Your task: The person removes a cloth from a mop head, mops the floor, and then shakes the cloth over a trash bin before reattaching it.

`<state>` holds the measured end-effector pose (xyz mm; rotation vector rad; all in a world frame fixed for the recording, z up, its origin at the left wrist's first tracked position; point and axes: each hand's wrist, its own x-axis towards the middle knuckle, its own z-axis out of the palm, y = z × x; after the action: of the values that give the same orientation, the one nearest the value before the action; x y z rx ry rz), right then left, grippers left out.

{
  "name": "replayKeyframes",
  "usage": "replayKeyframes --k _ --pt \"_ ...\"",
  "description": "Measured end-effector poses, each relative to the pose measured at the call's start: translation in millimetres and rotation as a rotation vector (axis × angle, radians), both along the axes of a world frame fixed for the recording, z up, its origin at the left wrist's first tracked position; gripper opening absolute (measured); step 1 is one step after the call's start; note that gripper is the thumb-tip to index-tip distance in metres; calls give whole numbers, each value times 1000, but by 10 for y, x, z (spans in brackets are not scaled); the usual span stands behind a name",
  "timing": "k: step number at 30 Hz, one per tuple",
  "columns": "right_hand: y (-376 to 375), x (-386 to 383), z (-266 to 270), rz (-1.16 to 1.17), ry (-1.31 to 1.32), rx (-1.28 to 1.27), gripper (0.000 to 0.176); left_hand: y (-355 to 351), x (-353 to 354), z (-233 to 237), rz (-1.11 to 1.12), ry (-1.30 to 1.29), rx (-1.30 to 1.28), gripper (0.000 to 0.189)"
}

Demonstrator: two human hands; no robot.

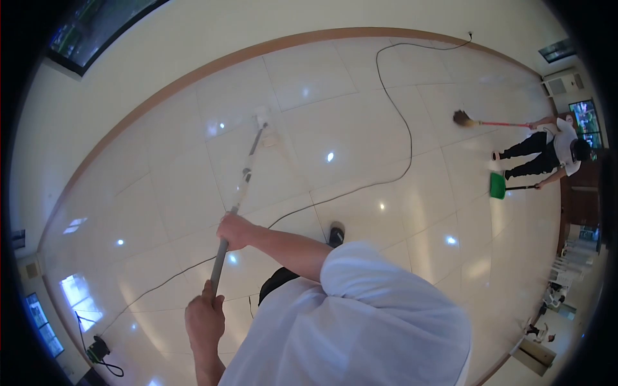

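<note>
We note left hand and right hand clamped, spaced along the grey metal-looking tubular pole, probably for leverage.

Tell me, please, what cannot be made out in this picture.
All in the head view:
- Gripped stretches of the pole: covered by the right hand and left hand.
- Pole's white head: too blurred against the pale floor for its exact outline.
- Left forearm toward the elbow: cut off by the bottom edge.
- Upper-left window: cut off by the dark lens rim.
</note>
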<state>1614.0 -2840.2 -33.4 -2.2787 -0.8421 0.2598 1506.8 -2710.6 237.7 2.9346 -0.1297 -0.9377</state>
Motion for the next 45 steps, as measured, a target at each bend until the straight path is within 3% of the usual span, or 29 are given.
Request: replayKeyframes --k 3,4,6,7,8,9,10,13,15,16,17,19,21,23,25,28,31,36,39,41,45 --pt "-967 -30 -205 -174 -48 -12 16 -595 240 -211 -134 51 -156 46" --pt "-1358 -48 -425 -161 18 -133 18 -939 338 -312 -156 108 -168 46" --pt "-2302 -128 -891 -241 -22 -107 22 -1369 405 -1104 -289 107 -318 49" --pt "-2894 -75 -968 -245 -73 -284 23 -1820 510 -1517 -305 84 -383 49" --pt "-3428 -40 -1272 -269 -155 -205 22 -2226 581 -1888 -311 108 -356 47" --pt "-3893 33 -1303 -233 -98 -353 24 -2611 699 -2102 -347 154 -339 45" --pt "-4240 197 -1306 -193 -48 -500 26 -2893 782 -2190 -323 146 -334 45" --pt "-4750 632 -1285 -153 50 -502 27 -3433 1145 -2278 -124 119 -306 47" --pt "-4634 769 -1168 -115 129 -549 25 -3408 1202 -2024 -100 55 -331 43" --pt "-4462 759 -1160 -71 186 -464 25 -3312 1124 -1844 -68 60 -257 42" --pt "-4260 616 -1160 -129 39 -180 14 -3224 978 -1543 -15 48 -249 45" --pt "-3746 475 -692 119 222 -289 13 -3011 502 -1022 171 95 -163 45" --pt "-3549 380 -285 252 143 -50 13 -3153 121 -519 353 48 -149 45" --pt "-3389 433 -124 383 71 15 15 -3470 42 -301 434 44 -57 45" --pt "-3141 635 -174 357 29 38 15 -3604 174 -217 532 50 33 48" --pt "-3399 1070 -416 178 -56 94 17 -3960 759 -329 450 40 -17 48" --pt "-4525 1402 -520 1 -82 72 20 -4533 1381 -467 279 67 -183 44" --pt "-5945 1697 -1234 -98 -28 -317 13 -4990 1877 -1819 87 -4 -311 40" --pt "-5839 1769 -990 1 53 -336 13 -4921 1852 -1650 115 22 -279 41" --pt "-5287 1725 -1109 20 -28 -155 13 -4579 1706 -1414 227 30 -198 41" --pt "-4270 1932 -704 217 -69 99 12 -4401 1499 -746 414 23 -91 45"
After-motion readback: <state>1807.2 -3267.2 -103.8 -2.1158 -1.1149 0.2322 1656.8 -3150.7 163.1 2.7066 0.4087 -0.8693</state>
